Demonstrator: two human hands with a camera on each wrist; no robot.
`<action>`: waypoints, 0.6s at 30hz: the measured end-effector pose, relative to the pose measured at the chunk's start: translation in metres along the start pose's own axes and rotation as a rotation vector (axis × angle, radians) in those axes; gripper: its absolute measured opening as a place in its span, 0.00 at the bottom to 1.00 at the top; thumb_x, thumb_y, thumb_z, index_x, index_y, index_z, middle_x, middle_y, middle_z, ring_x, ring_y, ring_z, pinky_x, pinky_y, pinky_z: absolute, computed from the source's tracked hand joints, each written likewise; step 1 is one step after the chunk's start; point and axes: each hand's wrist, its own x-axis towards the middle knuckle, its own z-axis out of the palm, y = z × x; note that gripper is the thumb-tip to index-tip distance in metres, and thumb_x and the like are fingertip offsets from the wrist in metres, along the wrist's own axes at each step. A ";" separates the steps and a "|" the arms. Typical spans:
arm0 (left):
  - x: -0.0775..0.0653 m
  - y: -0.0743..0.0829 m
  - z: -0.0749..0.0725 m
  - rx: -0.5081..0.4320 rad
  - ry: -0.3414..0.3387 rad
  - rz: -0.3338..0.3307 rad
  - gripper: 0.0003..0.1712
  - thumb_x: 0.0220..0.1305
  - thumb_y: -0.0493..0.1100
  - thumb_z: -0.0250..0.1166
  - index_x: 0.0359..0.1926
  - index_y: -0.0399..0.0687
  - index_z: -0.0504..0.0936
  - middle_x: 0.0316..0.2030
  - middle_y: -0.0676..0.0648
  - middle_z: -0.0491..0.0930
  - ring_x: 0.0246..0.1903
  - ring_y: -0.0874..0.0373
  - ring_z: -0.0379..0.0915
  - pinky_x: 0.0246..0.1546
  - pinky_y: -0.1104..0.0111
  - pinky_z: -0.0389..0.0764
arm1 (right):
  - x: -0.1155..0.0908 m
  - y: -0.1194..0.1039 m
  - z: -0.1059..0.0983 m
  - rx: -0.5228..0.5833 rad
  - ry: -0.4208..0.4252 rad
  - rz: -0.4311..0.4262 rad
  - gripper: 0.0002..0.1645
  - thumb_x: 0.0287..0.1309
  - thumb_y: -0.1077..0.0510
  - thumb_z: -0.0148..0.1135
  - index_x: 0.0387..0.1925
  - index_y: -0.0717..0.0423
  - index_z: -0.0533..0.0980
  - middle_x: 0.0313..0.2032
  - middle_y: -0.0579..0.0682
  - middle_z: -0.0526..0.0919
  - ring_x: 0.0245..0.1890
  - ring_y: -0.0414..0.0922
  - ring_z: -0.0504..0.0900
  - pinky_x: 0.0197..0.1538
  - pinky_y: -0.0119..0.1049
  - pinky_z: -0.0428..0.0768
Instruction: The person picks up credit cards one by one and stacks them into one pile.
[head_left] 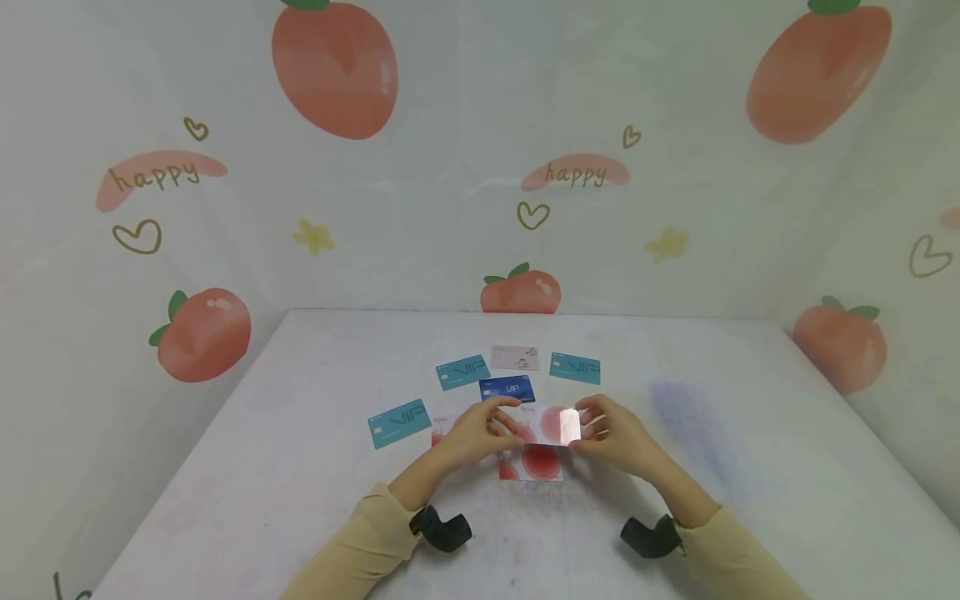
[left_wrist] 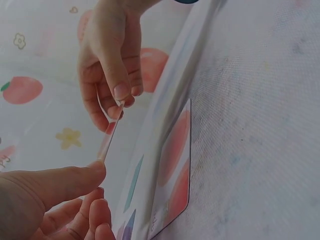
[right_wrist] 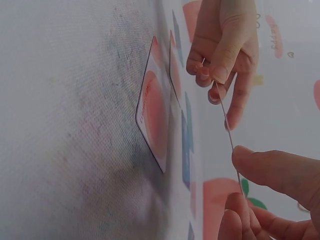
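Between both hands a white card with pink-red circles (head_left: 542,425) is held up, its right end shining with glare. My left hand (head_left: 474,432) pinches its left end with thumb and fingers, and my right hand (head_left: 618,435) pinches the right end. In the left wrist view the held card (left_wrist: 111,135) appears nearly edge-on, raised off the table. Beneath it, a similar peach-patterned card (head_left: 538,465) lies flat on the table. Another pink card (head_left: 442,425) is partly hidden behind the left hand. Just beyond the held card lies a dark blue VIP card (head_left: 507,387).
Teal VIP cards lie farther out: one at left (head_left: 399,423), one behind it (head_left: 462,372) and one at right (head_left: 575,367). A pale patterned card (head_left: 514,357) sits at the back. All rest on the white table (head_left: 300,500), backed by a fruit-printed curtain (head_left: 450,167).
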 end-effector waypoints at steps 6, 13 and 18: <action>-0.002 -0.001 -0.001 -0.001 -0.002 -0.001 0.34 0.54 0.43 0.69 0.61 0.47 0.68 0.40 0.45 0.80 0.31 0.60 0.75 0.31 0.71 0.77 | 0.001 -0.001 0.003 -0.006 0.004 -0.004 0.31 0.43 0.58 0.73 0.49 0.63 0.70 0.38 0.54 0.78 0.36 0.43 0.79 0.42 0.40 0.83; -0.005 -0.002 -0.002 0.011 -0.007 0.021 0.34 0.54 0.43 0.69 0.62 0.44 0.68 0.40 0.44 0.80 0.32 0.60 0.75 0.32 0.72 0.78 | 0.001 0.000 0.005 -0.012 -0.007 -0.002 0.32 0.43 0.58 0.73 0.49 0.62 0.69 0.37 0.53 0.78 0.36 0.43 0.78 0.42 0.39 0.83; -0.008 -0.003 -0.002 0.008 -0.006 0.033 0.34 0.54 0.41 0.69 0.61 0.41 0.67 0.39 0.43 0.80 0.31 0.61 0.75 0.33 0.72 0.78 | 0.001 -0.001 0.007 -0.020 -0.015 -0.011 0.32 0.43 0.57 0.73 0.49 0.62 0.70 0.37 0.53 0.77 0.35 0.42 0.78 0.42 0.39 0.82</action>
